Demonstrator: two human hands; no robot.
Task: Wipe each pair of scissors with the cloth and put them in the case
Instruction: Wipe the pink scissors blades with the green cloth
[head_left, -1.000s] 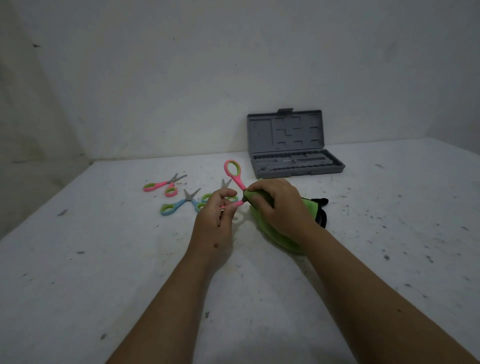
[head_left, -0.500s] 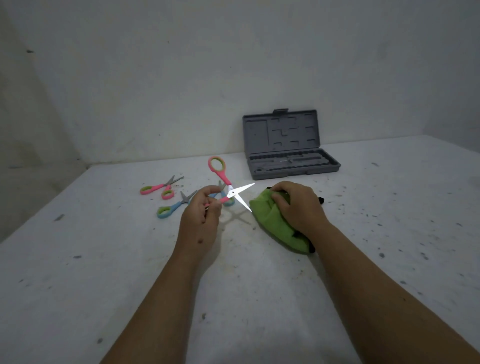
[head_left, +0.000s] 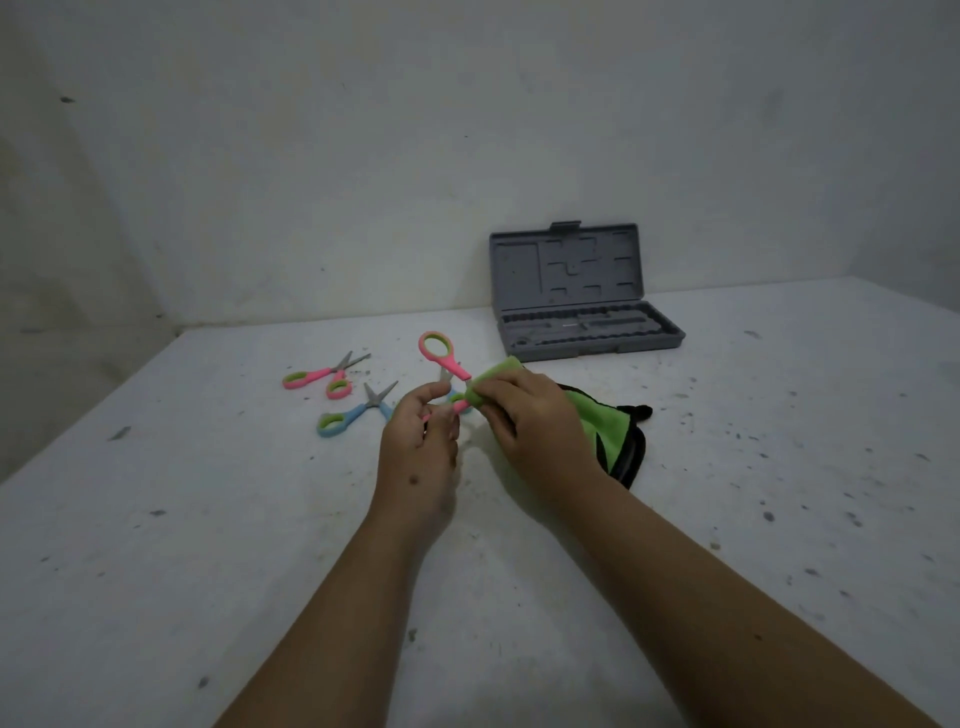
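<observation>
While my left hand (head_left: 418, 447) pinched the pink scissors (head_left: 445, 370) by a handle at frame centre, my right hand (head_left: 524, 415) gripped the soft green cloth (head_left: 496, 379) around their thin, sharp blades; beyond, the grey case (head_left: 582, 306) lay open.

Dim, flat, greyish light; soft faint shadows, mild wide-angle bending at the edges.

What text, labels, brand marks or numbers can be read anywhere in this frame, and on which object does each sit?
None can be read.
Grey plastic tool case: a small pale mark in the tray, too small and blurred to read.
Pink-handled scissors, green cloth, white table: no visible text.
</observation>
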